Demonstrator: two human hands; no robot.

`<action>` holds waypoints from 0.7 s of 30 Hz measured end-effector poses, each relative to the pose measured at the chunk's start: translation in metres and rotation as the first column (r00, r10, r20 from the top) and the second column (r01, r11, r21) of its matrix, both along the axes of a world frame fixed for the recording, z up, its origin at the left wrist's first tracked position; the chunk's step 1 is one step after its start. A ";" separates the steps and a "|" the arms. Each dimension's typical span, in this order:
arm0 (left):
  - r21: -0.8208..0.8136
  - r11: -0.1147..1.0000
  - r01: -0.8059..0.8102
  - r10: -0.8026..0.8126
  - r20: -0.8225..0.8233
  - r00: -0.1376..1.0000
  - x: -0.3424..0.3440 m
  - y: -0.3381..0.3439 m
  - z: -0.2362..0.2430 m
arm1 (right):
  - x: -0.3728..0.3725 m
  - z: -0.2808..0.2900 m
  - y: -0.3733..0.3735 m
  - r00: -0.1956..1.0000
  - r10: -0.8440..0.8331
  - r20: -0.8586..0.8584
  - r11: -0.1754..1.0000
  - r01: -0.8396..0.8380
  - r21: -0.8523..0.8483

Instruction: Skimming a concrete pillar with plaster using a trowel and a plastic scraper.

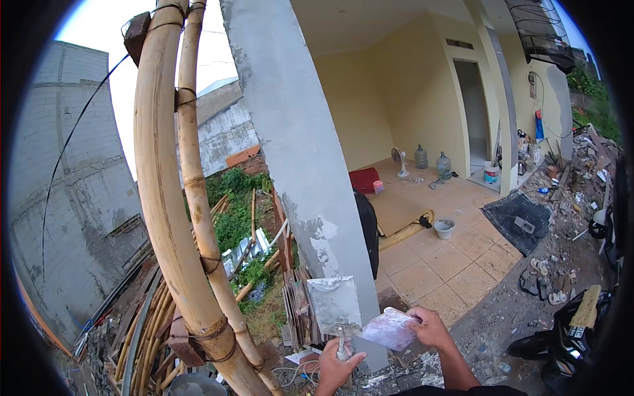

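My left hand (338,369), at the bottom centre, is closed around the short handle of a plaster-smeared trowel (333,303). The trowel's flat, rectangular grey-white blade points up and away from me. Just to the right, my right hand (430,329) grips the right edge of a flat rectangular pinkish-white plate (391,329), smeared with whitish paste. The plate's left end comes close to the trowel; I cannot tell whether they touch. Directly beyond both tools rises a grey plastered column (294,132) with pale rough patches low down.
Two tied bamboo poles (162,171) stand close on the left. Bamboo lengths and boards (135,336) lie below them. Beyond the column, a tiled floor (456,290) holds a bucket (444,228) and a mat (396,208). Sandals (535,280), rubble and a motorbike (571,336) are at right.
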State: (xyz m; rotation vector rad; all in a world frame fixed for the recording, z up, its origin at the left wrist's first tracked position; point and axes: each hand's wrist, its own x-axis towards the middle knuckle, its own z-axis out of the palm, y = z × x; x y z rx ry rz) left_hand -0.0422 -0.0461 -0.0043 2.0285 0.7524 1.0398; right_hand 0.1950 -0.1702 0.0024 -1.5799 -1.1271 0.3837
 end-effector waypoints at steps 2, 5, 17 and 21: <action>-0.061 0.998 0.029 -0.029 0.000 1.000 0.006 0.001 0.002 | 0.015 -0.022 0.006 0.982 0.047 -0.182 0.996 -0.033 0.077; -0.216 0.973 0.079 -0.065 0.069 0.996 0.016 -0.001 0.001 | 0.018 -0.025 0.011 0.901 0.145 -0.409 0.979 -0.070 0.193; -0.161 0.982 -0.098 0.117 0.118 0.986 0.032 0.009 0.023 | 0.104 0.095 0.068 0.789 0.322 -0.523 0.692 0.181 0.699; -0.222 0.953 -0.205 0.233 0.107 0.967 0.010 0.003 0.045 | 0.146 0.233 0.117 0.931 0.341 -0.131 0.386 -0.011 0.922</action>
